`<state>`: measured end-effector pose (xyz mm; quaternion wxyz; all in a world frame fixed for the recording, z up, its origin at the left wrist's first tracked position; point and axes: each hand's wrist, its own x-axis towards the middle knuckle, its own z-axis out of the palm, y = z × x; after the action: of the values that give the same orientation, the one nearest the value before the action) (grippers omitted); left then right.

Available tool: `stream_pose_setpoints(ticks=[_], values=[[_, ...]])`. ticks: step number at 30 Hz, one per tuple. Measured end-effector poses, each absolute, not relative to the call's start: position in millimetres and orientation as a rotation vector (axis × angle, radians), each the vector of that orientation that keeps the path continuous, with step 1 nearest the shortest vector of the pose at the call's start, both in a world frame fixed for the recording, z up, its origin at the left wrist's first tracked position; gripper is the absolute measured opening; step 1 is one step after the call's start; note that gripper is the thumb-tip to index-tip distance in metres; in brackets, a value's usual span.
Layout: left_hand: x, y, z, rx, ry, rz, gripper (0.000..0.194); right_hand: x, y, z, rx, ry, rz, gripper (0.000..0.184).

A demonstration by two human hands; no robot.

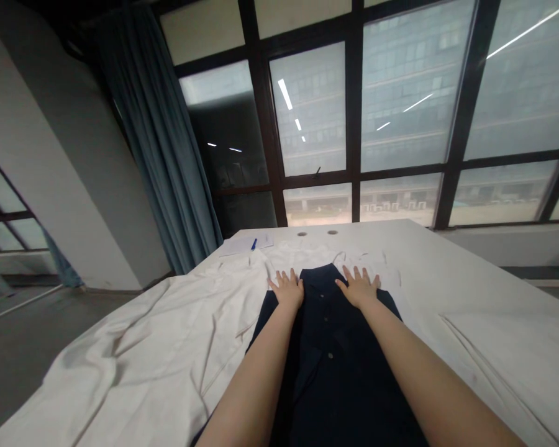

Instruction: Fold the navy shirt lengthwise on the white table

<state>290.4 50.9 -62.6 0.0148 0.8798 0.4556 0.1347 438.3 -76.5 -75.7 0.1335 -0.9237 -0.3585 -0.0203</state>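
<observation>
A dark navy buttoned shirt (pixel 338 379) lies spread out in front of me, its collar end pointing away and several buttons running down the middle. My left hand (pixel 287 289) rests flat on its left shoulder with the fingers spread. On the opposite shoulder lies my right hand (pixel 359 287), also flat with fingers apart. Neither hand grips anything. My forearms cover parts of both sides of the shirt, and its lower end runs out of view at the bottom.
White rumpled cloth (pixel 168 347) covers the left of the white table (pixel 428 254). Folded white fabric (pixel 517 354) lies on the right. Near the far edge are a blue pen (pixel 254 244) and paper (pixel 235 246). Beyond stand windows and a blue curtain (pixel 163 136).
</observation>
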Motion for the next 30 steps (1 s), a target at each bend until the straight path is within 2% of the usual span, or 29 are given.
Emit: stream_pose_setpoints(ticks=[2, 4, 6, 10, 11, 15, 17, 24, 30], values=[[281.0, 55.6, -56.1, 2.631, 1.378, 0.409, 0.047, 453.8, -86.1, -76.4, -2.605, -1.024, -0.052, 0.061], [268.6, 66.8, -46.1, 2.490, 1.351, 0.336, 0.042, 472.1, -99.7, -75.2, -2.499, -0.995, 0.140, 0.056], [253.0, 81.6, -34.8, 2.383, 1.352, 0.302, 0.040, 489.4, -116.5, -72.8, -2.377, -0.968, 0.321, 0.053], [216.8, 102.7, -18.3, 2.202, 1.239, 0.214, 0.039, 507.8, -149.6, -70.0, -2.206, -0.971, 0.464, 0.043], [208.7, 103.6, -16.6, 2.158, 1.193, 0.189, 0.037, 508.1, -155.9, -70.3, -2.173, -0.952, 0.489, 0.044], [191.1, 95.4, -18.6, 2.049, 1.065, 0.176, 0.035, 497.3, -169.5, -72.3, -2.027, -0.814, 0.563, 0.066], [192.0, 90.7, -22.3, 2.025, 1.033, 0.205, 0.029, 489.0, -170.5, -71.0, -1.938, -0.773, 0.614, 0.066], [202.8, 92.8, -30.5, 1.947, 0.928, 0.286, 0.019, 477.4, -161.2, -65.8, -1.717, -0.699, 0.878, 0.033], [193.5, 94.9, -18.5, 1.955, 0.809, 0.376, 0.018, 483.5, -160.1, -60.9, -1.661, -0.682, 0.869, 0.033]])
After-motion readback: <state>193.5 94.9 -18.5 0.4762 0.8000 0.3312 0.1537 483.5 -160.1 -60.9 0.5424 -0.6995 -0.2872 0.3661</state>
